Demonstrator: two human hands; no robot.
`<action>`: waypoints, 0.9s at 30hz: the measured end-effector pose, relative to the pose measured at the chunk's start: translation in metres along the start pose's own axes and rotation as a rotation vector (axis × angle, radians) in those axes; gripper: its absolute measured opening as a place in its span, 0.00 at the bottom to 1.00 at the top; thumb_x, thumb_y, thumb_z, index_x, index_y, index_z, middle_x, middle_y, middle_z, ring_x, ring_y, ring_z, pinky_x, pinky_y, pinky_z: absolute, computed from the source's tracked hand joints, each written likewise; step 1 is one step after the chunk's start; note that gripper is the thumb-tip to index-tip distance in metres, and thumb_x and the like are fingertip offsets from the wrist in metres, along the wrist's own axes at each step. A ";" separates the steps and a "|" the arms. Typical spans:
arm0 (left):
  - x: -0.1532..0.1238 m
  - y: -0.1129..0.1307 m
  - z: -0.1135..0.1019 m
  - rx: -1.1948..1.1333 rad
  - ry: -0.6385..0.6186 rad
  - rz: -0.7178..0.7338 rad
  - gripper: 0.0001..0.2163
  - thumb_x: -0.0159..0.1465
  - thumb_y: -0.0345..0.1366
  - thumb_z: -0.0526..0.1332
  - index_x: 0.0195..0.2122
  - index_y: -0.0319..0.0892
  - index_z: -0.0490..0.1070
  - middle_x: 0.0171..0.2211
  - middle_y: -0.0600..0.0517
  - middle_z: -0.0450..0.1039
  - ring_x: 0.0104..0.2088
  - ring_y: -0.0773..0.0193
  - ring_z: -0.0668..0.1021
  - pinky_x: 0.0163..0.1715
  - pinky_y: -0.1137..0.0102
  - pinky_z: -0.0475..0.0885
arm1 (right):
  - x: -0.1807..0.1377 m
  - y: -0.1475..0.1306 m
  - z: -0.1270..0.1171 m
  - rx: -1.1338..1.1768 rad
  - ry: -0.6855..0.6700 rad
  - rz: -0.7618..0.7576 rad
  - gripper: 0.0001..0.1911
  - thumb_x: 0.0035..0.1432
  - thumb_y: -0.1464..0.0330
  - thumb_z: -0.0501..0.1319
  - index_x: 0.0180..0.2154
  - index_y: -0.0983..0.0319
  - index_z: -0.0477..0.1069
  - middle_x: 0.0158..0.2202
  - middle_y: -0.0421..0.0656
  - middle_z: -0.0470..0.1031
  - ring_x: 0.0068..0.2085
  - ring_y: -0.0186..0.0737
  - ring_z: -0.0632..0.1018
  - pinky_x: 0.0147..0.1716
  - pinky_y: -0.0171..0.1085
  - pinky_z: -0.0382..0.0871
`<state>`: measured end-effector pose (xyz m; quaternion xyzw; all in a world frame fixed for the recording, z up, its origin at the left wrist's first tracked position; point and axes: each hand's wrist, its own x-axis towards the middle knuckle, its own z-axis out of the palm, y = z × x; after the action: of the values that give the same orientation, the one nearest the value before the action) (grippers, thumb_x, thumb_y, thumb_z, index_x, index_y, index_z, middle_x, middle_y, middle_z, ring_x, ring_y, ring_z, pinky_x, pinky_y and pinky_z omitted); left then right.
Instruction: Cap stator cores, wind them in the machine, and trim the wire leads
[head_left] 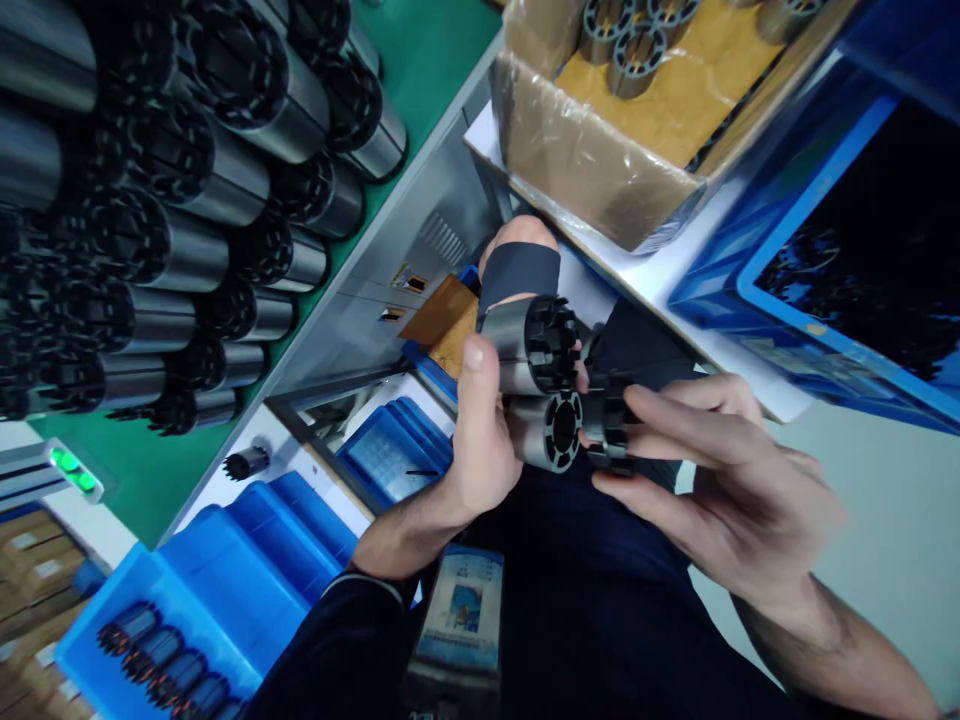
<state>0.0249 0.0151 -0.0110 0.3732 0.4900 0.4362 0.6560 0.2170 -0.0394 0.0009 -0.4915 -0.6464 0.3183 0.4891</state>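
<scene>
My left hand (476, 445) is closed around two steel stator cores, one beside the other. The upper stator core (514, 345) carries a black toothed end cap (553, 342). Its lower neighbour (532, 430) shows a bare slotted metal face, turned right. Between the fingertips of my right hand (739, 490) is a black slotted end cap (607, 430), held just right of that bare face. Whether the cap touches the core is hard to see. The right hand is slightly blurred.
Many capped stator cores (247, 85) stand on the green bench (427, 60) at left. A cardboard box (592, 160) holds bare cores. Blue bins lie at lower left (225, 570) and right (757, 270). One small capped core (247, 461) sits on a white ledge.
</scene>
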 end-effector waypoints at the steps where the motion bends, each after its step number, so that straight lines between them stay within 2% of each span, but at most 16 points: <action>1: 0.003 0.003 0.004 -0.007 0.067 -0.017 0.42 0.77 0.78 0.42 0.53 0.50 0.84 0.41 0.44 0.88 0.53 0.39 0.90 0.45 0.48 0.90 | 0.001 0.000 0.003 0.015 -0.021 -0.004 0.45 0.63 0.68 0.86 0.77 0.49 0.77 0.42 0.40 0.93 0.44 0.53 0.88 0.45 0.52 0.87; 4: 0.011 0.008 0.016 -0.026 0.179 -0.041 0.41 0.73 0.82 0.46 0.52 0.52 0.82 0.39 0.46 0.86 0.55 0.40 0.89 0.47 0.46 0.89 | 0.004 0.001 0.012 0.026 -0.048 0.021 0.42 0.64 0.68 0.85 0.75 0.48 0.79 0.40 0.41 0.92 0.48 0.55 0.88 0.50 0.54 0.88; 6: 0.015 0.008 0.020 -0.072 0.240 -0.052 0.40 0.73 0.82 0.45 0.46 0.52 0.79 0.35 0.47 0.84 0.54 0.41 0.89 0.47 0.47 0.89 | 0.006 0.002 0.015 0.002 -0.048 0.024 0.40 0.63 0.68 0.85 0.73 0.46 0.81 0.43 0.41 0.91 0.47 0.53 0.88 0.49 0.54 0.89; 8: 0.018 0.008 0.022 -0.124 0.299 -0.070 0.39 0.74 0.81 0.44 0.38 0.51 0.74 0.32 0.47 0.82 0.53 0.42 0.90 0.45 0.48 0.90 | 0.008 0.002 0.015 -0.029 -0.040 0.021 0.40 0.61 0.68 0.86 0.72 0.47 0.82 0.50 0.44 0.89 0.47 0.51 0.89 0.48 0.51 0.90; 10: 0.020 0.007 0.022 -0.158 0.342 -0.067 0.36 0.76 0.78 0.45 0.33 0.51 0.69 0.29 0.47 0.79 0.52 0.43 0.90 0.45 0.49 0.91 | 0.009 0.002 0.013 -0.043 -0.054 0.028 0.38 0.63 0.68 0.85 0.72 0.47 0.83 0.62 0.49 0.85 0.51 0.52 0.89 0.49 0.50 0.92; 13: 0.022 0.005 0.021 -0.180 0.362 -0.048 0.34 0.78 0.74 0.47 0.31 0.51 0.66 0.28 0.49 0.77 0.53 0.44 0.90 0.49 0.48 0.91 | 0.012 0.005 0.010 -0.060 -0.116 0.012 0.39 0.66 0.72 0.80 0.74 0.45 0.80 0.70 0.51 0.82 0.56 0.59 0.89 0.51 0.56 0.91; 15: 0.021 0.004 0.021 -0.199 0.335 -0.036 0.33 0.78 0.73 0.47 0.35 0.51 0.71 0.29 0.49 0.77 0.53 0.45 0.90 0.51 0.47 0.91 | 0.013 0.007 0.010 -0.062 -0.114 -0.023 0.41 0.65 0.70 0.81 0.75 0.47 0.78 0.66 0.50 0.86 0.57 0.63 0.89 0.53 0.60 0.89; 17: 0.019 0.003 0.022 -0.209 0.330 -0.008 0.33 0.77 0.75 0.46 0.43 0.52 0.75 0.30 0.50 0.77 0.52 0.45 0.90 0.49 0.48 0.90 | 0.013 0.008 0.012 -0.063 -0.070 -0.043 0.42 0.64 0.68 0.83 0.76 0.49 0.78 0.62 0.51 0.88 0.55 0.62 0.89 0.52 0.60 0.87; 20: 0.017 0.005 0.027 -0.193 0.363 0.066 0.38 0.75 0.80 0.39 0.54 0.55 0.72 0.30 0.52 0.74 0.41 0.50 0.87 0.41 0.53 0.87 | 0.011 0.008 0.016 -0.061 -0.021 0.002 0.37 0.64 0.67 0.84 0.72 0.49 0.82 0.56 0.52 0.86 0.52 0.57 0.88 0.46 0.53 0.89; 23: 0.018 0.008 0.032 -0.248 0.386 0.217 0.35 0.77 0.76 0.37 0.51 0.54 0.69 0.29 0.54 0.67 0.26 0.59 0.74 0.31 0.59 0.79 | 0.008 0.007 0.018 -0.016 0.000 0.036 0.36 0.62 0.65 0.86 0.69 0.48 0.85 0.53 0.51 0.84 0.49 0.56 0.88 0.42 0.51 0.91; 25: 0.020 0.010 0.035 -0.264 0.407 0.332 0.32 0.80 0.73 0.39 0.48 0.53 0.68 0.30 0.55 0.61 0.24 0.63 0.66 0.27 0.62 0.73 | 0.007 0.006 0.018 0.012 -0.022 0.039 0.40 0.60 0.65 0.87 0.71 0.50 0.84 0.57 0.52 0.85 0.51 0.58 0.89 0.44 0.52 0.92; 27: 0.023 0.011 0.038 -0.227 0.429 0.420 0.31 0.81 0.70 0.37 0.45 0.51 0.65 0.34 0.53 0.60 0.24 0.63 0.63 0.25 0.63 0.70 | 0.006 0.006 0.018 0.028 -0.064 0.009 0.43 0.59 0.67 0.87 0.73 0.52 0.82 0.63 0.52 0.86 0.54 0.59 0.90 0.49 0.54 0.93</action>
<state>0.0623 0.0377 0.0007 0.2903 0.4778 0.6826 0.4706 0.2018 -0.0306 -0.0087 -0.4771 -0.6550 0.3449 0.4737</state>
